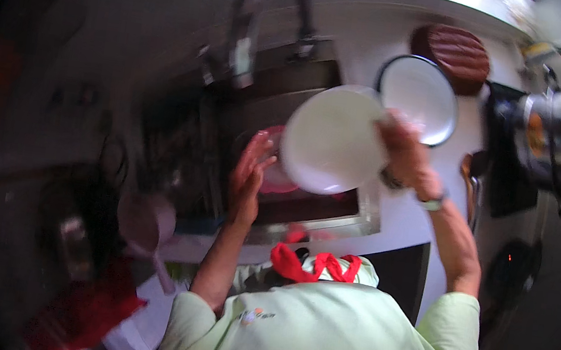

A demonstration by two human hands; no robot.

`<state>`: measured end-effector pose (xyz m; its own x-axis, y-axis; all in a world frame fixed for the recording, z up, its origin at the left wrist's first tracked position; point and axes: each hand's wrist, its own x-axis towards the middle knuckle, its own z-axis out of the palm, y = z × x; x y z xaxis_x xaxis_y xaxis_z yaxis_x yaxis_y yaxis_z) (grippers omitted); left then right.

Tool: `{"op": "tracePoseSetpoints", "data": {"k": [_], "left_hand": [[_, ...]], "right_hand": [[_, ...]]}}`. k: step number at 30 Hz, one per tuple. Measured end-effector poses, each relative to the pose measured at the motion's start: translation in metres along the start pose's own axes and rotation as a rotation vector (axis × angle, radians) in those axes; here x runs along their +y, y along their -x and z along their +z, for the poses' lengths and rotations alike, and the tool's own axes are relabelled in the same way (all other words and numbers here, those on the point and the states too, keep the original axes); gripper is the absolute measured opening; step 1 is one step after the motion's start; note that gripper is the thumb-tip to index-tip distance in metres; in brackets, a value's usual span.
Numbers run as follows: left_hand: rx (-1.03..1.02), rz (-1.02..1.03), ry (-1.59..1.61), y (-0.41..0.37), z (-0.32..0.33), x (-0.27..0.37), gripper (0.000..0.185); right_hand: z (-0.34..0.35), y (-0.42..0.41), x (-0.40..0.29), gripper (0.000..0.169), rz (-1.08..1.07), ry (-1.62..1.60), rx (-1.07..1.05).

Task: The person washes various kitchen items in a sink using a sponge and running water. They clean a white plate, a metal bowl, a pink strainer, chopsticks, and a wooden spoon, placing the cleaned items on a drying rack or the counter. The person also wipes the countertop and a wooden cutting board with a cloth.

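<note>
My right hand [406, 149] is shut on the right edge of a white plate [335, 139], which it holds tilted above the sink [302, 210]. To the left of the plate, my left hand [250, 173] has its fingers apart and nothing visible in it. A pink bowl or basin [275, 182] shows between that hand and the plate, largely hidden by the plate. Just beyond my right hand, on the counter, lies a second round white dish with a dark rim [421, 98].
A faucet [246, 48] arches over the sink's far side. A brown round lid or container [455, 57] sits at the back right, near a metal pot [551, 136] on a black stove. Wooden-handled utensils [468, 184] lie on the right. A pale pink saucepan-shaped dipper [147, 221] is at the left.
</note>
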<state>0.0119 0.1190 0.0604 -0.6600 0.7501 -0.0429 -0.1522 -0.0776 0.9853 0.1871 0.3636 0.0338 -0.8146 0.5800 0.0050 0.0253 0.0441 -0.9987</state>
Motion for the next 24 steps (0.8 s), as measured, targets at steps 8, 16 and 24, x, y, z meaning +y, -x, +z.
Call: {"op": "tracePoseSetpoints", "data": {"k": [8, 16, 24], "left_hand": [[0.868, -0.421, 0.405, 0.081, -0.130, -0.053, 0.018], [1.068, -0.547, 0.701, 0.088, -0.202, -0.116, 0.022], [1.128, -0.522, 0.895, 0.060, -0.235, -0.157, 0.028]], "right_hand": [[-0.094, -0.017, -0.040, 0.017, 0.106, 0.771, 0.317], [-0.123, -0.024, -0.004, 0.022, 0.245, 0.803, 0.301], [-0.133, -0.027, 0.014, 0.028, 0.164, 0.976, 0.242]]}}
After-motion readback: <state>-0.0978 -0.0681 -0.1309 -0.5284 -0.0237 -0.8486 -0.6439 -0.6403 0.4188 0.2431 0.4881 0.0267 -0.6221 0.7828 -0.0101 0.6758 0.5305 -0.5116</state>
